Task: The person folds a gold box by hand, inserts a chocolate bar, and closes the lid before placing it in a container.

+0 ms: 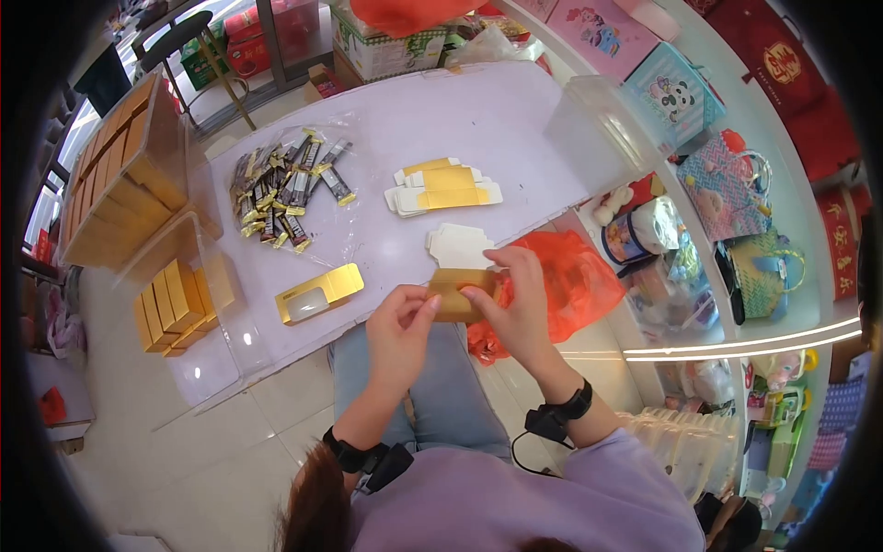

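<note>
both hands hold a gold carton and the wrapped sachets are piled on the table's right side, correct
No: the head view shows the wrapped sachets piled on the left side of the table. The left hand and right hand do hold a gold carton.

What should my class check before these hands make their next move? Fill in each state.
1. Left hand and right hand both on the gold box: ok.
2. Flat cartons nearby: ok, piled on the table beyond the hands.
3. Wrapped sticks nearby: ok, heaped on the table's left.
4. Box with the pale patch filled: cannot tell.
5. Red bag well away from the right hand: not ok.
</note>
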Motion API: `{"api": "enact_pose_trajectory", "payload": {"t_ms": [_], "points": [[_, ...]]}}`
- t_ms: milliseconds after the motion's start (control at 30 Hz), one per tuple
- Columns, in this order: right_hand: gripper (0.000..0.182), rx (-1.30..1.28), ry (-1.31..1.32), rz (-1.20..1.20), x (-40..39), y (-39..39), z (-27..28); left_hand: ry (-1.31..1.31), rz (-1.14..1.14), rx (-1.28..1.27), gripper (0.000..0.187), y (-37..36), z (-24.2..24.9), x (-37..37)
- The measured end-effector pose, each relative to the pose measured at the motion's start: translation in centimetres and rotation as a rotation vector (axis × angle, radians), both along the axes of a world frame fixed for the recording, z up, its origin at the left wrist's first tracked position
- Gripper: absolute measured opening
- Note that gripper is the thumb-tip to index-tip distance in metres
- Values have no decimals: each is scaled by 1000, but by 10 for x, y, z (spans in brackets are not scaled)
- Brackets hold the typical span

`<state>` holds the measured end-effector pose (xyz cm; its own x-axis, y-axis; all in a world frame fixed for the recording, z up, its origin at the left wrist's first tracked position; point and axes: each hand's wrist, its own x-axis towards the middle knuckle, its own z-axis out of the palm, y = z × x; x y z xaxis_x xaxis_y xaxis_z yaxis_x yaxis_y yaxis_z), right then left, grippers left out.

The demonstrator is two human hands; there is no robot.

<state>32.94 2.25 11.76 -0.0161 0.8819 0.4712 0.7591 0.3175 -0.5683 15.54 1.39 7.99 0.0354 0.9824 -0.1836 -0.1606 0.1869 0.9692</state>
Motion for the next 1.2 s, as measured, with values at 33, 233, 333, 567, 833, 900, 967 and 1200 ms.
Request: {"api": "enact_pose_trajectory", "payload": {"t_ms": [33, 233, 333, 567, 833, 900, 967, 1200], "points": [[46, 121, -69, -122, -3, 0, 1, -5, -4, 5, 16, 1, 3, 0], [29, -157, 411, -17, -17, -4, -24, -315, 65, -159, 11, 4, 6, -7], [28, -417, 785, 82, -14, -6, -24, -173, 104, -73, 16, 6, -1, -11], [29, -593, 789, 315, -1, -5, -21, -109, 5, 5, 40, 4, 12, -28], [23, -683, 664, 312, 2, -3, -26, 140, -125, 75, 30, 4, 10, -44], [24, -671, 623, 315, -1, -3, -30, 134, -145, 76, 23, 4, 2, -45], [20, -609, 581, 282, -5, -2, -32, 124, -117, 67, 19, 3, -1, -44], [15, -548, 553, 265, -12, 4, -29, 33, 25, 84, 7, 1, -8, -40]]}}
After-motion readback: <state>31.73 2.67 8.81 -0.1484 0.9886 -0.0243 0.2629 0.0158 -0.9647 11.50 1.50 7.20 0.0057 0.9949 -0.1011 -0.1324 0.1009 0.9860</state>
